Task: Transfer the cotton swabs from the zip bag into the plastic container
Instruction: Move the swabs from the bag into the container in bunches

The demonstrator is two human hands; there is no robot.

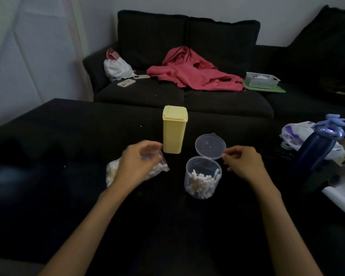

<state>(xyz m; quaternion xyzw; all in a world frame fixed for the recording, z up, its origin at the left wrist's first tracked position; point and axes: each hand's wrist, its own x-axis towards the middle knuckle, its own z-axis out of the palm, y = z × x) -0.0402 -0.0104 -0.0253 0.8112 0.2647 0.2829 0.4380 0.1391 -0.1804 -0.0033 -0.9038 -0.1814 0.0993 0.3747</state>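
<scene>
A clear round plastic container (202,187) stands on the black table, holding a heap of white cotton swabs (202,181). Its hinged clear lid (210,146) stands open behind it. To its left lies a clear zip bag (113,173) with cotton swabs inside. My left hand (136,165) is over the bag with curled fingers and grips its upper part; the hand is blurred. My right hand (242,163) hovers right of the container, fingers curled, thumb and forefinger touching the lid's right edge.
A yellow lidded box (174,129) stands just behind the bag and container. A dark blue bottle (317,150), a plastic bag (295,132) and white paper (341,200) crowd the table's right side. Behind is a dark sofa with a red garment (193,72), phones and a white basket (262,80).
</scene>
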